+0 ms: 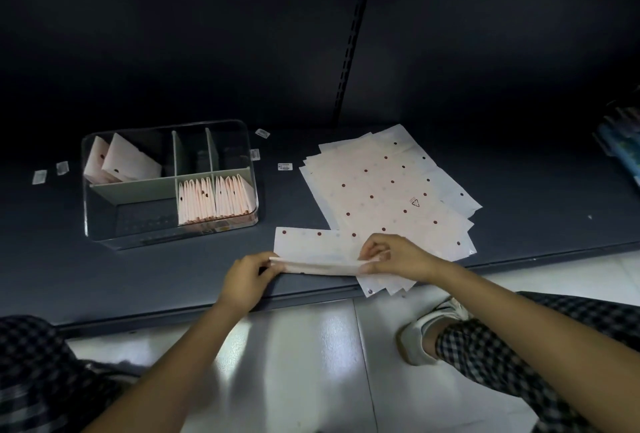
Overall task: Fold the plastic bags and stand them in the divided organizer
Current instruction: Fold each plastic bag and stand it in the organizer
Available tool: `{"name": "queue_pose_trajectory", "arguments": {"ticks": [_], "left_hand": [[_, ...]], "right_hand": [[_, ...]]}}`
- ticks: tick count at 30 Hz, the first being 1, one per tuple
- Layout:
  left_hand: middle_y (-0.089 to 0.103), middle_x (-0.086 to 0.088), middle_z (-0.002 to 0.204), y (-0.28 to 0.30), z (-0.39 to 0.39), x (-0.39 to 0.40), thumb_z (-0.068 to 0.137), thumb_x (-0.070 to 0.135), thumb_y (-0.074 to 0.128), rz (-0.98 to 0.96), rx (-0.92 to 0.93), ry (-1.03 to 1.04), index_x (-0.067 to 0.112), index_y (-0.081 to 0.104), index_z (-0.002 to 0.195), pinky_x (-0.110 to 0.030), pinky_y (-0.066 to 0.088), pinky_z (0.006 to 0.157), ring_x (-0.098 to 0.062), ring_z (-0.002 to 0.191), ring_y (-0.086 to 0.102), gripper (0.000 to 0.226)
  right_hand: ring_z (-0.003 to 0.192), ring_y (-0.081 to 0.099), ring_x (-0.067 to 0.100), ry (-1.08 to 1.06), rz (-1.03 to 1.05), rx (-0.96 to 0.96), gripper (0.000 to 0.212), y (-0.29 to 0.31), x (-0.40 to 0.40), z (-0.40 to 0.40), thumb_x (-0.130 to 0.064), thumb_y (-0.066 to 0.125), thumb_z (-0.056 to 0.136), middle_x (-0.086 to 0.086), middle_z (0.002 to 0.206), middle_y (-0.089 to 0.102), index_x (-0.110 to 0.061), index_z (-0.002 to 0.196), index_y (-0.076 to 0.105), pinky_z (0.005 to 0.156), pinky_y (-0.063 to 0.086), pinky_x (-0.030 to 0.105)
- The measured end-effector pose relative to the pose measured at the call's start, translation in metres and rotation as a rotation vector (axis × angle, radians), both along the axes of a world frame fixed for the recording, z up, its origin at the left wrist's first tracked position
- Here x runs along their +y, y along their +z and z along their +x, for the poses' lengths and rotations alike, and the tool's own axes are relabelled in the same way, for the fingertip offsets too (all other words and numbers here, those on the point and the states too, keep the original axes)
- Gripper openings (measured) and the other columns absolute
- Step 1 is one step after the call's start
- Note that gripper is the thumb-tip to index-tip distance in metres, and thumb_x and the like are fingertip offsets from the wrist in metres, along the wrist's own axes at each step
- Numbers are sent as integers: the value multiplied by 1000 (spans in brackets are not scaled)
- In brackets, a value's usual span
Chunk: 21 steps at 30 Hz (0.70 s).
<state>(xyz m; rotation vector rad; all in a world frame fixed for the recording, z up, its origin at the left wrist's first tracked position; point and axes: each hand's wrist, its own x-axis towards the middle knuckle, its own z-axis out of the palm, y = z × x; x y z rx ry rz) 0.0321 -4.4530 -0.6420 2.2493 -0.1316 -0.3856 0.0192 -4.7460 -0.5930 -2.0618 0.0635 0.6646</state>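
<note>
A white plastic bag with dark red dots (313, 249) lies near the shelf's front edge, partly folded lengthwise. My left hand (246, 278) pinches its left end and my right hand (391, 256) pinches its right end, lifting the near fold. A stack of flat dotted bags (388, 190) lies behind and to the right. The clear divided organizer (169, 235) stands at the left; several folded bags (214, 200) stand in its front right compartments, and two folded bags (121, 160) lean in the back left one.
The dark shelf (104, 276) has small white labels (284, 166) scattered near the organizer. A slotted upright (351, 41) runs up the back wall. Blue packages (623, 152) sit at the far right. My knee and shoe (429, 325) are on the tiled floor below.
</note>
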Motion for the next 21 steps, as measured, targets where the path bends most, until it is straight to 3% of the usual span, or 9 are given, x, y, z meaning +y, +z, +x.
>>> {"name": "queue_pose_trajectory", "arguments": {"ticks": [3, 5, 7, 12, 14, 16, 18, 21], "left_hand": [[74, -1, 94, -1, 5, -9, 90, 20, 62, -63, 63, 29, 9, 69, 97, -28, 47, 78, -12, 88, 65, 14], [71, -17, 89, -2, 9, -15, 93, 21, 58, -72, 98, 57, -2, 62, 91, -37, 48, 79, -17, 78, 59, 24], [67, -25, 89, -3, 12, -19, 94, 22, 55, -66, 124, 102, -5, 59, 92, -41, 47, 80, -25, 76, 58, 27], [68, -11, 88, -3, 18, -25, 96, 26, 52, 12, 128, 205, 6, 62, 96, -35, 46, 76, -32, 90, 61, 23], [66, -11, 86, -4, 20, -27, 97, 27, 51, 69, 133, 217, 8, 59, 91, -36, 45, 74, -34, 91, 59, 22], [65, -12, 90, -5, 20, -29, 96, 27, 51, 99, 120, 239, 8, 54, 94, -36, 43, 71, -35, 91, 58, 19], [62, -12, 98, -1, 16, -33, 93, 24, 56, 108, 35, 300, 7, 51, 104, -36, 41, 71, -33, 93, 56, 20], [56, -15, 103, 4, 3, -41, 82, 17, 70, 280, -312, 215, 6, 55, 112, -42, 44, 76, -34, 94, 53, 36]], "right_hand": [[71, 57, 11, -184, 46, 70, 13, -8, -8, 3, -12, 72, 82, 1, 79, 61, -7, 88, 61, 61, 45, 17], [68, 58, 14, -351, 104, 93, 17, -17, -7, -1, -12, 68, 84, 5, 78, 62, -2, 95, 60, 56, 46, 19], [77, 60, 17, -486, 79, 85, 29, -27, -2, -3, -18, 69, 85, 8, 92, 63, -2, 107, 58, 62, 48, 22], [104, 56, 22, -682, -72, 39, 42, -48, 8, 3, -30, 71, 83, 8, 109, 59, -4, 113, 58, 93, 44, 31], [104, 59, 25, -730, -127, 11, 32, -54, 10, 5, -28, 70, 83, 9, 106, 64, -4, 103, 64, 94, 45, 33], [95, 60, 24, -742, -187, -9, 21, -58, 13, 7, -26, 69, 84, 8, 98, 66, -7, 93, 66, 84, 45, 29], [86, 58, 21, -739, -233, -3, 17, -59, 15, 7, -26, 68, 85, 5, 91, 65, -11, 91, 66, 76, 41, 24], [83, 55, 18, -729, -266, 7, 17, -60, 15, 8, -26, 67, 85, 0, 84, 61, -11, 93, 66, 74, 38, 22]]}}
